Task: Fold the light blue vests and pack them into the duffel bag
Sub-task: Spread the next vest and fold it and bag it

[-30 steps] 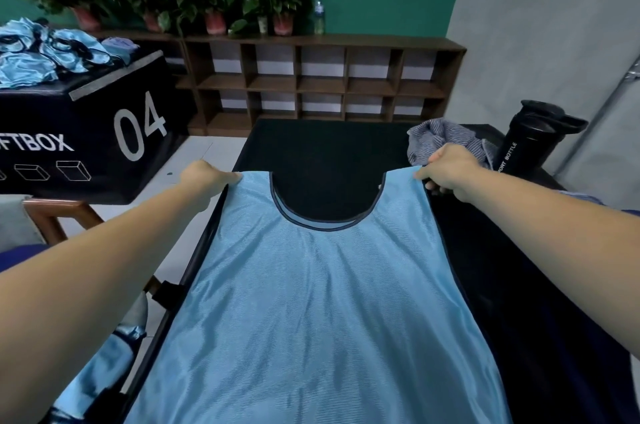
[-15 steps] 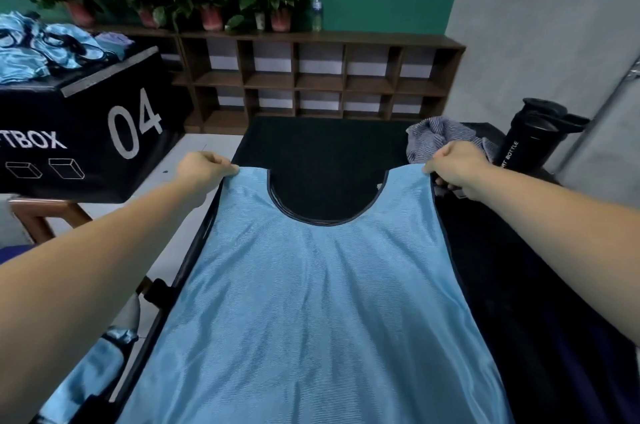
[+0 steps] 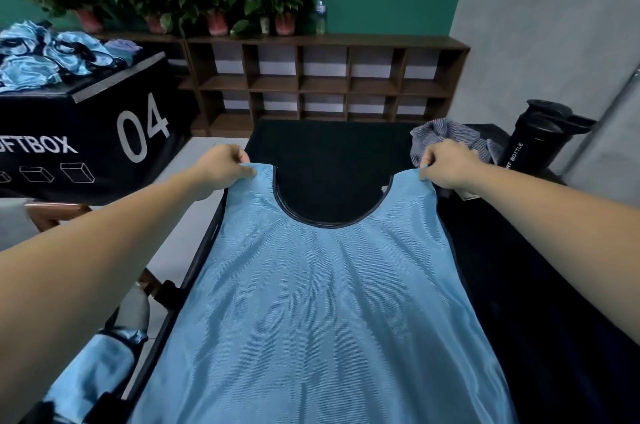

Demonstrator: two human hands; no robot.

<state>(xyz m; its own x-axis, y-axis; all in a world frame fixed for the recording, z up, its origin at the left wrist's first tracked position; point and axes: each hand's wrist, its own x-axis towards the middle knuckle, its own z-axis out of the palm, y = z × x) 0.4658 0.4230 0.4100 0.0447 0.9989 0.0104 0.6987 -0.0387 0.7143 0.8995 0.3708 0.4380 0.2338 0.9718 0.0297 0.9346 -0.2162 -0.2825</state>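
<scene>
A light blue mesh vest (image 3: 325, 312) with dark trim lies spread flat on the black table (image 3: 332, 143), neckline away from me. My left hand (image 3: 221, 165) pinches its left shoulder strap. My right hand (image 3: 446, 164) pinches the right shoulder strap. More light blue fabric (image 3: 93, 368) hangs below the table's left edge. A heap of light blue vests (image 3: 52, 53) lies on the black box at the far left. No duffel bag can be made out for sure.
A striped grey cloth (image 3: 450, 136) and a black sport bottle (image 3: 536, 136) sit at the table's far right. A black box marked 04 (image 3: 104, 132) stands to the left. A wooden shelf (image 3: 322, 84) with potted plants lines the back wall.
Both hands have stayed on the shoulder straps. They have shifted slightly inward and the vest lies a bit smoother.
</scene>
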